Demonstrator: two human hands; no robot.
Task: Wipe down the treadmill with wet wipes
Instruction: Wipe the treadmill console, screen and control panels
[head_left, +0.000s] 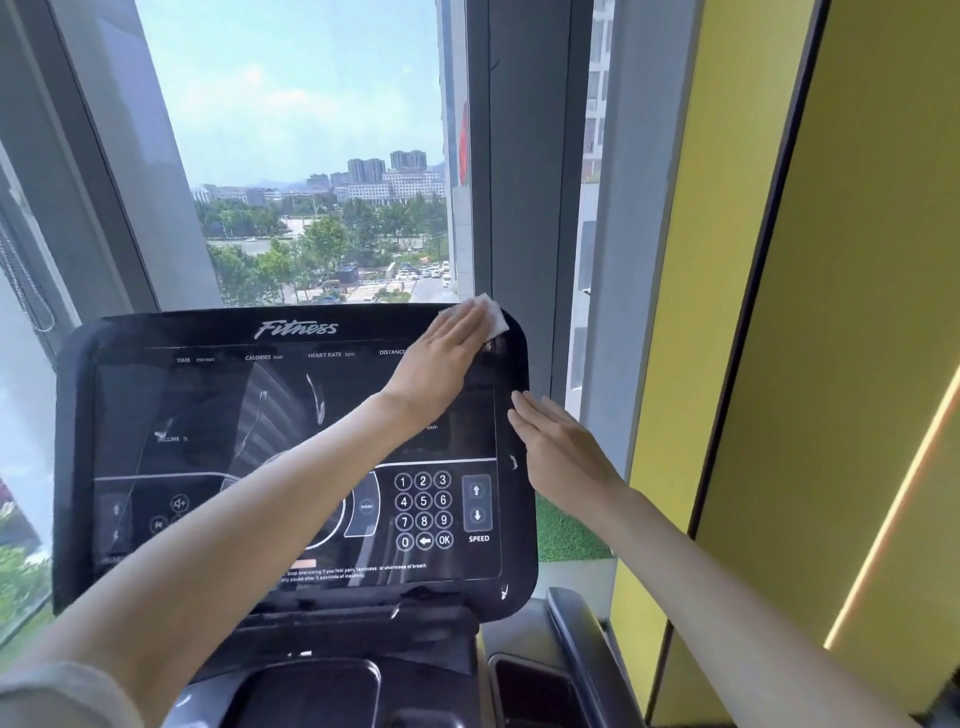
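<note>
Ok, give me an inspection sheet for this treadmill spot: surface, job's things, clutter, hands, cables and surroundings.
Surface: treadmill console, glossy black, smears on its screen.
Job's things: white wet wipe on the console's top right corner.
Clutter: nothing seen.
Grippers: left hand flat, pressing the wet wipe; right hand flat, fingers straight, at the console's right edge.
Cables: looped cord hanging by the left window.
Surroundings: window ahead with a city view; yellow wall on the right.
</note>
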